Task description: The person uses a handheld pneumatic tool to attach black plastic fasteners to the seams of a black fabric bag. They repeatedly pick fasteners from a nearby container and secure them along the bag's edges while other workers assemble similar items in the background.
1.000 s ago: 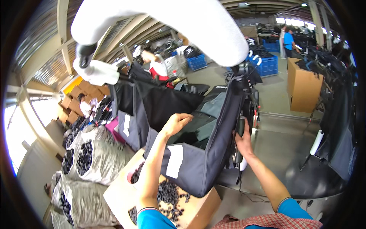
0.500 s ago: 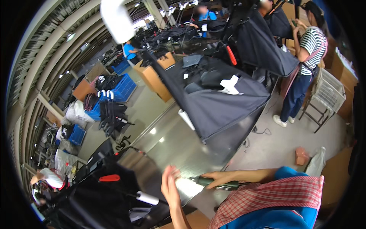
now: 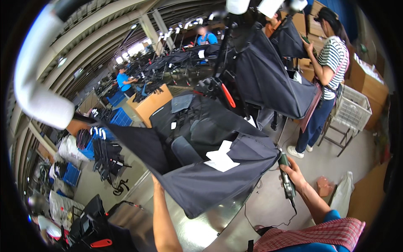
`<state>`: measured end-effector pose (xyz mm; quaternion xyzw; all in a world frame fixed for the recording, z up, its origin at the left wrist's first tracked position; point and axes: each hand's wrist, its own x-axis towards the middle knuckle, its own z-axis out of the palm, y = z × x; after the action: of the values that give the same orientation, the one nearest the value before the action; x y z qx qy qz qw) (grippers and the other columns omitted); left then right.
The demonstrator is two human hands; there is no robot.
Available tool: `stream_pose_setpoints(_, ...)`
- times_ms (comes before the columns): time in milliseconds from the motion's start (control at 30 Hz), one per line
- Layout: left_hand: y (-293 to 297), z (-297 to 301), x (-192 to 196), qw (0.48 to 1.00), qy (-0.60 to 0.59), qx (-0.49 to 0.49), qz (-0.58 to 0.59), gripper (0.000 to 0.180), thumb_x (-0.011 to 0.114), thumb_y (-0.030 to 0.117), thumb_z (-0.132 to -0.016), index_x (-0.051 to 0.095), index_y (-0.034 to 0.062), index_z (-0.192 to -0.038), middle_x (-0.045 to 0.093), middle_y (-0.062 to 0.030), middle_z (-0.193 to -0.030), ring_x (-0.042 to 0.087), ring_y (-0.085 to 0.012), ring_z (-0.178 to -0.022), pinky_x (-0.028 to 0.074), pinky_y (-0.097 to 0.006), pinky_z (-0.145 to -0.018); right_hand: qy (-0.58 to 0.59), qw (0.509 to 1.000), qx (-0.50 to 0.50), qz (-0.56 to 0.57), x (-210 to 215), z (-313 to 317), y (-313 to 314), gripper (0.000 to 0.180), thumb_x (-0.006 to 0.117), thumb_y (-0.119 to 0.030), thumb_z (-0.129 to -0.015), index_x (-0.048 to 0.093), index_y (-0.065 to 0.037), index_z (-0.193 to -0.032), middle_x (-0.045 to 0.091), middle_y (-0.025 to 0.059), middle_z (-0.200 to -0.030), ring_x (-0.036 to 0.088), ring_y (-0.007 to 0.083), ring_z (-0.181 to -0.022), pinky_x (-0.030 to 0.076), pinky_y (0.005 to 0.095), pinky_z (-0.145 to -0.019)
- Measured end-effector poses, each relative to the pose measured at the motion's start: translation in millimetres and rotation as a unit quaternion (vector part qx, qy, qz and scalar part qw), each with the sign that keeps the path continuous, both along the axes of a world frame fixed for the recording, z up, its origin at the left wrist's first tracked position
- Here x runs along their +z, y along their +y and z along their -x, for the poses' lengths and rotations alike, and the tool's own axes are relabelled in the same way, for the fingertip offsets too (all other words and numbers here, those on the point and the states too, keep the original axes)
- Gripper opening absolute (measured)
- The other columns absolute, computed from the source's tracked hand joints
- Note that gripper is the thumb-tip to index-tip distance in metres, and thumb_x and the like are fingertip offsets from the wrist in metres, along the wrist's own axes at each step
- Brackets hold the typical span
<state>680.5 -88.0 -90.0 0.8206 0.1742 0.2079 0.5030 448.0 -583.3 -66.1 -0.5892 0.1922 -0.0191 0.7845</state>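
A dark green, pen-shaped power screwdriver (image 3: 287, 180) with a black cord is gripped in my right hand (image 3: 295, 172). Its tip points up at the right corner of a black fabric canopy (image 3: 210, 191), which looks like part of a stroller. My left hand (image 3: 157, 184) reaches up to the canopy's left lower edge; its fingers are hidden behind the cloth. A white paper sheet (image 3: 222, 158) lies on the canopy. Beyond it spreads the black seat fabric (image 3: 218, 113). At the upper left, close to the camera, hangs a white-wrapped handle (image 3: 40, 84).
A shiny metal worktable (image 3: 197, 231) lies below the canopy. Another black stroller frame with a red lever (image 3: 101, 243) stands at the lower left. A co-worker in a striped shirt (image 3: 333, 56) stands at the right by a wire basket stand (image 3: 354, 103). The screwdriver's cord trails down to the floor.
The canopy has come nearer. My right hand has raised the screwdriver to its right corner, and my left hand has moved from above the table to the canopy's left edge.
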Motion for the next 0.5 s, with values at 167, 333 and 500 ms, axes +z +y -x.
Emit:
stream_pose_setpoints(167, 21.4, 48.3, -21.3, 1.0, 0.0, 0.019, 0.002, 0.051, 0.045, 0.036, -0.098, 0.043, -0.0018, -0.133, 0.046, -0.019, -0.133, 0.048, -0.0299, -0.118, 0.037, -0.037, -0.1, -0.051, 0.996, -0.005, -0.073, -0.4, -34.7, 33.3, 0.049, 0.057, -0.016, -0.09, 0.034, -0.005, -0.132, 0.056, 0.0098, -0.092, 0.06, 0.017, -0.059, 0.052, 0.0317, -0.045)
stream_pose_setpoints(333, 42.8, 155.5, -35.8, 0.998, -0.019, 0.052, -0.007, 0.049, 0.044, 0.035, -0.098, 0.045, -0.0025, -0.13, 0.049, -0.0199, -0.129, 0.051, -0.031, -0.114, 0.039, -0.038, -0.098, -0.026, 0.998, 0.049, -0.007, -7.2, 1.1, 44.1, 0.044, 0.058, -0.013, -0.091, 0.038, -0.003, -0.129, 0.058, 0.0126, -0.098, 0.06, 0.0182, -0.059, 0.052, 0.0339, -0.047)
stream_pose_setpoints(500, 66.1, 307.3, -49.1, 0.993, 0.001, 0.116, -0.025, 0.047, 0.044, 0.034, -0.098, 0.047, -0.0033, -0.127, 0.052, -0.0209, -0.125, 0.053, -0.0321, -0.111, 0.042, -0.038, -0.095, -0.058, 0.981, 0.163, 0.09, -3.3, 57.9, 58.0, 0.068, 0.061, -0.013, -0.087, 0.027, -0.008, -0.146, 0.052, 0.0147, -0.123, 0.061, 0.0174, -0.068, 0.052, 0.0301, -0.051)
